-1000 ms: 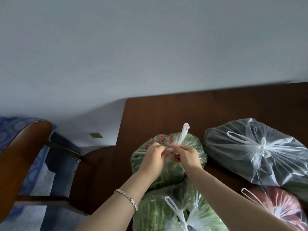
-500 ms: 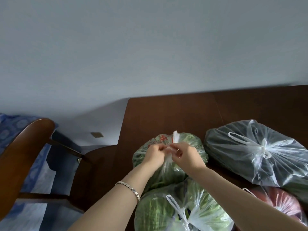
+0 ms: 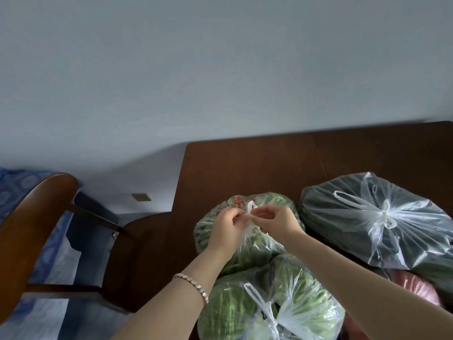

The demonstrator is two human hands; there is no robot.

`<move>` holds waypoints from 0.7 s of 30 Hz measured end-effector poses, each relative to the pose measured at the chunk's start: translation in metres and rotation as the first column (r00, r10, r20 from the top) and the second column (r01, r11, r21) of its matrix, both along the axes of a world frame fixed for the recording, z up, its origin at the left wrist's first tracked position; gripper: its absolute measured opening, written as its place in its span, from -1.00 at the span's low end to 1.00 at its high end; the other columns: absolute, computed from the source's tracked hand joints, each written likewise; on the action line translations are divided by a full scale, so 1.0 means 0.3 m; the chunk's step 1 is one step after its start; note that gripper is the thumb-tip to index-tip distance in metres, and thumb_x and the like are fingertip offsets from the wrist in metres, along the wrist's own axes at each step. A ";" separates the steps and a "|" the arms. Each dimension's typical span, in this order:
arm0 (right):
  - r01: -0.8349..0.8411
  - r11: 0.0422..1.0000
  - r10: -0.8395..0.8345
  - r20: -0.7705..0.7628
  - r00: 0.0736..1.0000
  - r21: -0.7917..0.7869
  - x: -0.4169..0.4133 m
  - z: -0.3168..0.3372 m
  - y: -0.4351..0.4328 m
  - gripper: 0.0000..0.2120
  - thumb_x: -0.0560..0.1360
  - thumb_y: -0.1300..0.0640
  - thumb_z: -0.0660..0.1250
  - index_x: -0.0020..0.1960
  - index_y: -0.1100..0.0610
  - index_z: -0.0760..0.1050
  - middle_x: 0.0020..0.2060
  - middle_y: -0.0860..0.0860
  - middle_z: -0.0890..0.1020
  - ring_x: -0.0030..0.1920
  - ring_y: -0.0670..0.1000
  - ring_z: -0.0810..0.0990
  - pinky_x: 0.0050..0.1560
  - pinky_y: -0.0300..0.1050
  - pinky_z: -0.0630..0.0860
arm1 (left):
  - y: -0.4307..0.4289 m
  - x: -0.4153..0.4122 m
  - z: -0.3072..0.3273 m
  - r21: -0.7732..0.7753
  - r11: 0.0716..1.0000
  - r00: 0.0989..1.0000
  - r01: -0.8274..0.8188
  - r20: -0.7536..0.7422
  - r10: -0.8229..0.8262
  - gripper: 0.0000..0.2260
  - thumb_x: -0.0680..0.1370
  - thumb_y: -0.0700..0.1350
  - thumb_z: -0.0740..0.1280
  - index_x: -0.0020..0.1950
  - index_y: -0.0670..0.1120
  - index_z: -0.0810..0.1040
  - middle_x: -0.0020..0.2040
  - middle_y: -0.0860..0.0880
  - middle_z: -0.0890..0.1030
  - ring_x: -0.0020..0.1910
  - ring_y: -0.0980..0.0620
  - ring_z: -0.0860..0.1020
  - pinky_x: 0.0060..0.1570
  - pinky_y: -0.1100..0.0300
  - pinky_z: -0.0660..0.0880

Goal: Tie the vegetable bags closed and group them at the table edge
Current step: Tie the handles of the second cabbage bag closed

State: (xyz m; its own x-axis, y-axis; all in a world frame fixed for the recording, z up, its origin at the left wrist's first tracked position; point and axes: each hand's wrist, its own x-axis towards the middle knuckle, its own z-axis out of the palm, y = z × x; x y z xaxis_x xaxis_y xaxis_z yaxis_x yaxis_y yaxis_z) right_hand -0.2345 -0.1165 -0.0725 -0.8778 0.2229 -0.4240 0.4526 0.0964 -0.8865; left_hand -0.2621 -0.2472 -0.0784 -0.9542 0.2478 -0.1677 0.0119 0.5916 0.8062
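A clear bag of green vegetables (image 3: 247, 251) sits near the left edge of the dark wooden table (image 3: 245, 168). Its white handles (image 3: 250, 212) stick up between my hands. My left hand (image 3: 226, 228) pinches one handle and my right hand (image 3: 275, 223) pinches the other, close together above the bag's top. A tied bag of dark greens (image 3: 372, 222) lies to the right. A tied bag of pale green vegetables (image 3: 282, 303) lies nearest me. A bag with something red (image 3: 411, 288) shows at the lower right, partly hidden by my right forearm.
A wooden chair (image 3: 36, 229) stands left of the table, its seat tucked against the table's left edge. A pale wall runs behind the table. Blue patterned fabric (image 3: 14, 182) lies behind the chair. Bare tabletop stretches beyond the bags.
The long handle end that stood up above my hands has been drawn down into a short loop. My hands have stayed together over the bag's top.
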 end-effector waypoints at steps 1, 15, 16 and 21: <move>-0.006 0.998 0.009 0.048 0.999 -0.063 -0.003 0.007 0.010 -0.92 0.42 0.29 0.39 -0.09 0.19 0.59 -0.42 -0.03 0.57 -0.60 -0.21 0.42 -0.52 -0.39 0.38 | 0.001 0.002 0.001 0.002 1.000 1.000 0.001 -0.014 -0.001 -0.82 0.54 -0.11 0.30 0.01 -0.20 0.59 -0.10 -0.04 0.54 -0.09 0.04 0.50 -0.19 0.42 0.38; -0.218 0.452 0.689 -0.184 0.701 0.865 0.017 -0.044 0.023 -0.67 0.12 0.32 0.57 -0.17 0.07 0.66 -0.40 0.00 0.58 -0.48 0.00 0.56 -0.55 -0.31 0.42 | 0.027 -0.039 0.020 -0.026 0.994 0.873 -0.107 0.476 0.107 -0.85 0.56 -0.05 0.28 -0.17 -0.05 0.57 -0.22 0.04 0.55 -0.27 0.12 0.46 -0.29 0.31 0.35; -0.194 0.375 0.720 -0.153 0.676 0.907 0.016 -0.043 0.025 -0.61 0.01 0.34 0.60 -0.22 0.07 0.64 -0.44 -0.01 0.55 -0.52 -0.02 0.52 -0.61 -0.33 0.34 | 0.028 -0.041 0.022 -0.009 0.991 0.856 -0.133 0.503 0.119 -0.86 0.55 -0.07 0.29 -0.13 -0.08 0.58 -0.22 0.03 0.55 -0.22 0.09 0.49 -0.27 0.29 0.37; -0.085 -0.013 0.820 0.059 0.570 0.996 0.009 -0.011 0.036 -0.72 -0.01 0.26 0.51 -0.34 0.08 0.55 -0.38 -0.03 0.55 -0.42 -0.05 0.51 -0.61 -0.26 0.26 | 0.022 -0.054 0.020 -0.008 0.979 0.808 -0.205 0.563 0.174 -0.83 0.54 -0.13 0.31 0.04 -0.20 0.60 -0.06 -0.12 0.61 -0.15 0.00 0.54 -0.24 0.23 0.43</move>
State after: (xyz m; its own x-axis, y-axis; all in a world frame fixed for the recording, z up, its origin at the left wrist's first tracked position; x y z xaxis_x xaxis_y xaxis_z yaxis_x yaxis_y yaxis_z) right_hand -0.2317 -0.1058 -0.0760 -0.8656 -0.4797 0.1438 -0.4751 0.8774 0.0673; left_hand -0.2782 -0.2406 -0.0724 -0.7294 0.0945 -0.6776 -0.5568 0.4935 0.6682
